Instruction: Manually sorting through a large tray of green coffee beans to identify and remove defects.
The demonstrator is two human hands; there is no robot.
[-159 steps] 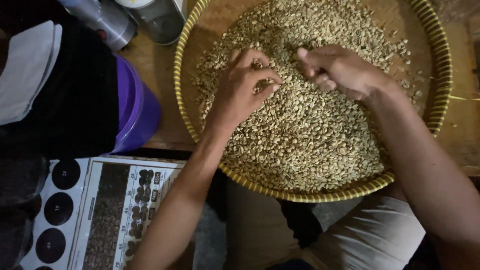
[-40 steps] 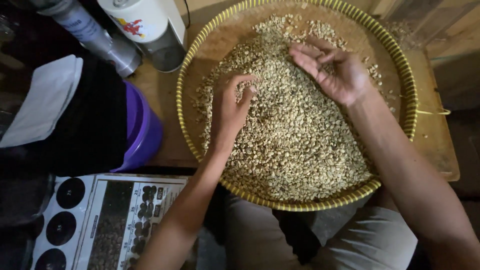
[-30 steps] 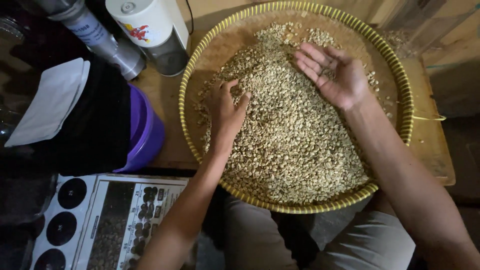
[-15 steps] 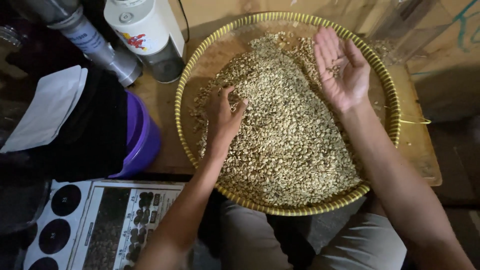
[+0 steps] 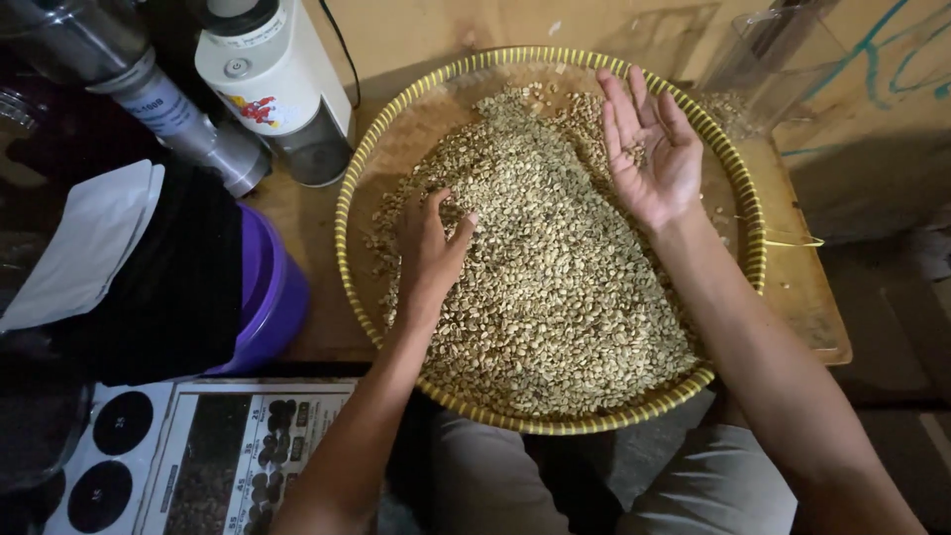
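Pale green coffee beans (image 5: pixel 555 287) fill a woven tray (image 5: pixel 369 149); left hand (image 5: pixel 430 250) rests spread on the heap, right hand (image 5: pixel 649 149) lifted palm-up, open, cupping a few

A dim corner with a wooden table against a tan wall

The table (image 5: pixel 802 297) is bare, worn wood, its right edge falling off into dark floor (image 5: pixel 892 396). Behind it stands a tan wall (image 5: pixel 436 25) with blue-green scribbles (image 5: pixel 897 59) at the right. The light is weak and warm, with deep shadow at left.
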